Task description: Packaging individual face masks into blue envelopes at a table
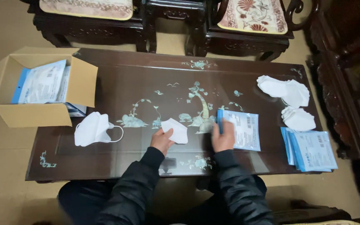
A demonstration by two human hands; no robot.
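My left hand [161, 141] holds a folded white face mask [176, 130] just above the dark lacquered table [117, 83]. My right hand [223, 137] rests on a flat blue and white mask packet [244, 129] lying on the table, fingers gripping its left side. Both arms are in black padded sleeves. A second white mask [91, 129] with an ear loop lies on the table to the left of my left hand.
An open cardboard box [34, 116] with blue and white packets sits on the table's left end. Piles of white masks [290, 93] and a stack of packets [313, 151] lie at the right end. Dark wooden chairs [246, 37] with cushions stand behind the table.
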